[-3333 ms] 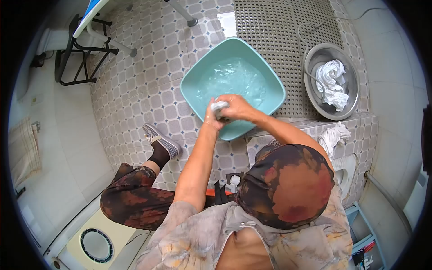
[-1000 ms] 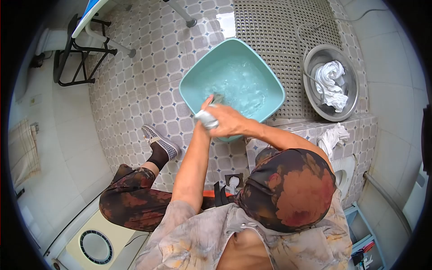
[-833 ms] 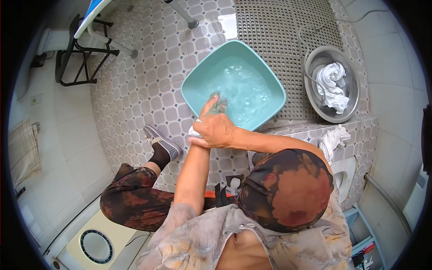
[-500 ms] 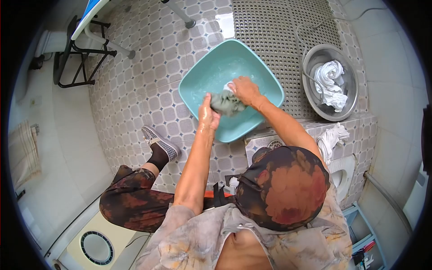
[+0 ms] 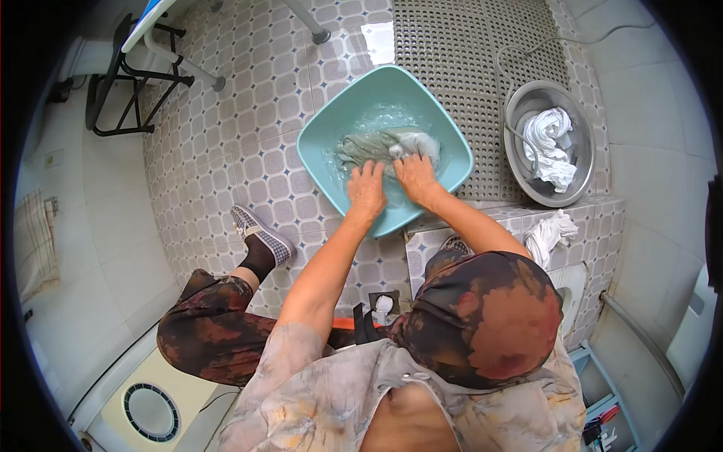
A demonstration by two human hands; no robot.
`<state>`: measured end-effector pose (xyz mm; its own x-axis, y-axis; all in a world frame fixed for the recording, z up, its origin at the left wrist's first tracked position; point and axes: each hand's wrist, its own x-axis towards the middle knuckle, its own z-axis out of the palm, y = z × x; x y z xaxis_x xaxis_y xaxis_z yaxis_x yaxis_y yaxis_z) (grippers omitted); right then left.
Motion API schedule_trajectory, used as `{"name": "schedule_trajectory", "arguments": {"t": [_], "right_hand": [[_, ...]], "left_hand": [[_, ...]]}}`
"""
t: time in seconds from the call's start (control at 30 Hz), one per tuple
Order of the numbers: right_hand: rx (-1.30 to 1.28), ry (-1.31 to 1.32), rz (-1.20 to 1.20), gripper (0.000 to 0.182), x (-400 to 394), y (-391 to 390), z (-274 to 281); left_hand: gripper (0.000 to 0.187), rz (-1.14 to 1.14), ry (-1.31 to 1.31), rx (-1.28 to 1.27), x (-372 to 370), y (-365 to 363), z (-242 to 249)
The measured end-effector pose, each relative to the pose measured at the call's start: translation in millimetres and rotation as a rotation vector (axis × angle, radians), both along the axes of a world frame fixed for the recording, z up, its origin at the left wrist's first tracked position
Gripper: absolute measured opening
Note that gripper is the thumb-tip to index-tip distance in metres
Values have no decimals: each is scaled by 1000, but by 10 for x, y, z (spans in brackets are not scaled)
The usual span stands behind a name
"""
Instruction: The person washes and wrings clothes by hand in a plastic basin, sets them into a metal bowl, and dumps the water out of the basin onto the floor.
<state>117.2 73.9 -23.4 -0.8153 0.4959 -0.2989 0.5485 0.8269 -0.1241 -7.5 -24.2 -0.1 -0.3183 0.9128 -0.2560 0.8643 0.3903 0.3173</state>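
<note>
A wet grey-green cloth with a whitish part (image 5: 384, 145) lies spread in the water of a turquoise basin (image 5: 316, 154). My left hand (image 5: 367, 190) grips the near edge of the cloth on its left side, fingers bent over it. Close beside it, my right hand (image 5: 416, 179) holds the whitish right part, with its fingertips sunk in the fabric. Water ripples and splashes around the cloth, and the folds under my fingers are partly hidden.
On the right a metal bowl (image 5: 553, 197) holds white cloths (image 5: 546, 143); a hose (image 5: 520, 51) runs into it. Another white cloth (image 5: 550, 237) lies on the tiled step. A perforated mat (image 5: 474, 68) covers the floor behind. A black folding frame (image 5: 139, 105) stands far left.
The cloth was bunched between my hands above the basin; now it is lowered and spread in the water. Both hands have come down onto its near edge, and the water is stirred up.
</note>
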Motion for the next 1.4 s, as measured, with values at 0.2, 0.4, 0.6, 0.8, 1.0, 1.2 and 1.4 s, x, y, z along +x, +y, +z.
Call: {"name": "schedule_trajectory", "arguments": {"t": [0.2, 0.4, 0.6, 0.8, 1.0, 1.2, 1.4], "right_hand": [[-708, -191, 156, 44, 22, 309, 158], [-832, 273, 78, 47, 134, 633, 1043], [-696, 593, -78, 33, -19, 1015, 1641], [-272, 511, -185, 36, -216, 1122, 826], [-76, 375, -150, 78, -474, 333, -80], [-433, 64, -152, 49, -163, 42, 99], [-731, 635, 21, 36, 55, -48, 1020]], "left_hand": [[34, -190, 69, -136, -208, -144, -22], [26, 149, -555, 107, -728, -156, 533], [25, 192, -629, 304, -1036, 219, 1154], [49, 186, -333, 323, -1217, 331, 634], [54, 692, -914, 113, -722, -14, 282], [65, 1404, -1491, -234, -216, -249, 27], [62, 1392, -1943, -107, -26, -24, 212]]}}
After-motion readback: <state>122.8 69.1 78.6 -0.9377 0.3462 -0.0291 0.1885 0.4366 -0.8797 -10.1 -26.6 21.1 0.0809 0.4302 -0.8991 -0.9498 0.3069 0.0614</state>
